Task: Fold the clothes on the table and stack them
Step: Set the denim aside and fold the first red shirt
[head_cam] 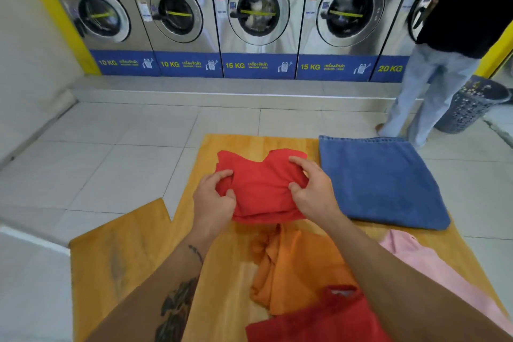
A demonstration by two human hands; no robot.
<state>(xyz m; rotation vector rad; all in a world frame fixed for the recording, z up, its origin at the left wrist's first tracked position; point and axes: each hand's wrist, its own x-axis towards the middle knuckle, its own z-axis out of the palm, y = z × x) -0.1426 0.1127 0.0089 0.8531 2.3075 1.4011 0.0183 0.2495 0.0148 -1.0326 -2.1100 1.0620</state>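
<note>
Nearby, folded red garment [262, 189] between fingers [222, 176].

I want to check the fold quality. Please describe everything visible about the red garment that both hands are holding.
The red garment looks like soft knit cloth, already folded into a compact, roughly rectangular bundle with layered edges showing along its near side. Its far edge dips in the middle. It lies on the wooden table, left of the folded blue denim and beyond the orange cloth. The left hand pinches its left edge, and the right hand grips its right edge, bunching the fabric slightly.

Laundromat: row of washing machines [258, 14]
</note>
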